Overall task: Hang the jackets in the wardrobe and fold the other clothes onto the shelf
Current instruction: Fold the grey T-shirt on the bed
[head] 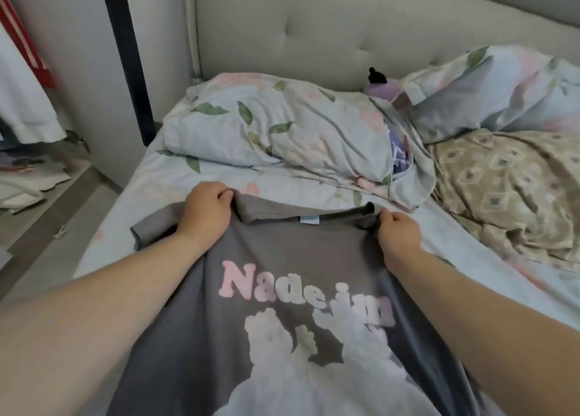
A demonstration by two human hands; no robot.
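From the head camera, looking down the bed: both arms are stretched forward over a grey T-shirt (282,255), and both hands are on it. The left hand (204,210) has its fingers curled down over a bunched fold of fabric at the shirt's left shoulder, beside the neckline. The right hand (398,233) grips the other side, thumb and fingers closed on the cloth just right of the collar. Between the two hands the neckline runs almost straight, with a small pale blue label (309,220) showing in its middle.

The shirt lies front side up on the bed sheet (175,177), its top end toward the pillows and its lower part running out of the bottom of the picture. Pink and white lettering (301,293) crosses the chest, with a big whitish print below it. One short sleeve (150,227) sticks out flat to the left of the left wrist.

Beyond the hands, a floral pillow (266,123) lies crumpled against the padded headboard (314,26), and a second pillow (502,92) leans up on the right. A beige patterned blanket (508,189) is heaped just below that one. Between the pillows a purple thing with a black top (381,82) peeks out; what it is I cannot tell.

Far left, past a dark post (128,54), clothes hang (22,95) above a stack of folded things (28,177).
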